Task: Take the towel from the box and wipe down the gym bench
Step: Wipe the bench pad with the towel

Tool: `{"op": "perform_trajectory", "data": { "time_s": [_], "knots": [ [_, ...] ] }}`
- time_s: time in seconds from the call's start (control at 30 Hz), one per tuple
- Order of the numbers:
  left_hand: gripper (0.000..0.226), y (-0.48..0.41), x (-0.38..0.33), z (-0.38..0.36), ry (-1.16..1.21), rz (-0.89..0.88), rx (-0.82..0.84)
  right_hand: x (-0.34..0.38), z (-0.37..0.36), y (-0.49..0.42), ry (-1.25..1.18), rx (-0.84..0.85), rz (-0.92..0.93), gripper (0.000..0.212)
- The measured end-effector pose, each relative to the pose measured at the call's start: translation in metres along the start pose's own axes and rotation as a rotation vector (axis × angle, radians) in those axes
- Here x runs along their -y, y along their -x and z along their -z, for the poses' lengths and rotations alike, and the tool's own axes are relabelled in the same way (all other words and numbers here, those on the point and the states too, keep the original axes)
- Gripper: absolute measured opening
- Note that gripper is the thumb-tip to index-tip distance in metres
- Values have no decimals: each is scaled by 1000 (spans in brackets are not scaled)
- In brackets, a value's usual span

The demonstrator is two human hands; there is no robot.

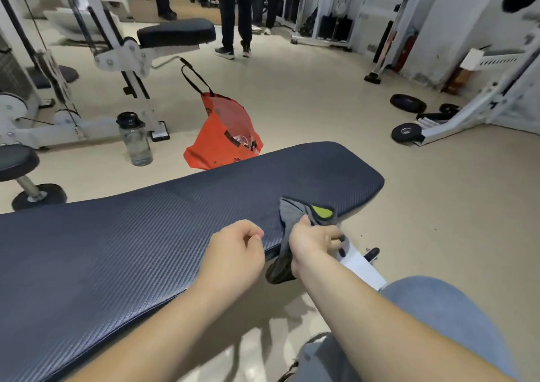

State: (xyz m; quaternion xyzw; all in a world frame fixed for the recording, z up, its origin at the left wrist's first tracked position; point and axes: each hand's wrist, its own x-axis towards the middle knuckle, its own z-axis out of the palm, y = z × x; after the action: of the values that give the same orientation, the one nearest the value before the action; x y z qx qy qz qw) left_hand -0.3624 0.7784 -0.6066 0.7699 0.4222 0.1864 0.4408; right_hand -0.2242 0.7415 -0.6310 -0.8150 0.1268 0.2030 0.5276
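Right hand (314, 241) is gripping grey towel (293, 212), lime patch, at near edge of bench (146, 235); ribbed dark-blue pad. Left hand (233, 253) is hovering loosely curled, empty.

**Soft indoor light, bent picture edges**

The room is bright and evenly lit from above, without hard glare. The pale floor (321, 103) gives back much light. Under the gym bench (146, 235) and the forearms, faint wide shadows lie on the floor, and the dark padding shows only a dull sheen. The wide lens bends the picture: the white machine frames (122, 54) near the side edges lean and curve. The people (233, 10) at the back look soft. The towel (295, 215) in the right hand (312, 241) is slightly smeared at its lower end.
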Motion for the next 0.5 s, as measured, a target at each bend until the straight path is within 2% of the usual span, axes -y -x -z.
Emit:
{"op": "perform_trajectory", "data": {
  "time_s": [0.1, 0.3, 0.4, 0.5],
  "knots": [
    [21, -19, -9, -16, -44, -40, 26, 26, 1, -36, 11, -115, -99, 58],
    [22, -56, -42, -50, -92, -165, 98, 54, 4, -106, 98, -241, -179, 57],
    [21, -69, -54, -61, -101, -225, 152, 69, 18, -148, 88, -294, -165, 54],
    [19, -86, -58, -64, -122, -285, 152, 80, 33, -196, 88, -286, -13, 53]
  ]
}}
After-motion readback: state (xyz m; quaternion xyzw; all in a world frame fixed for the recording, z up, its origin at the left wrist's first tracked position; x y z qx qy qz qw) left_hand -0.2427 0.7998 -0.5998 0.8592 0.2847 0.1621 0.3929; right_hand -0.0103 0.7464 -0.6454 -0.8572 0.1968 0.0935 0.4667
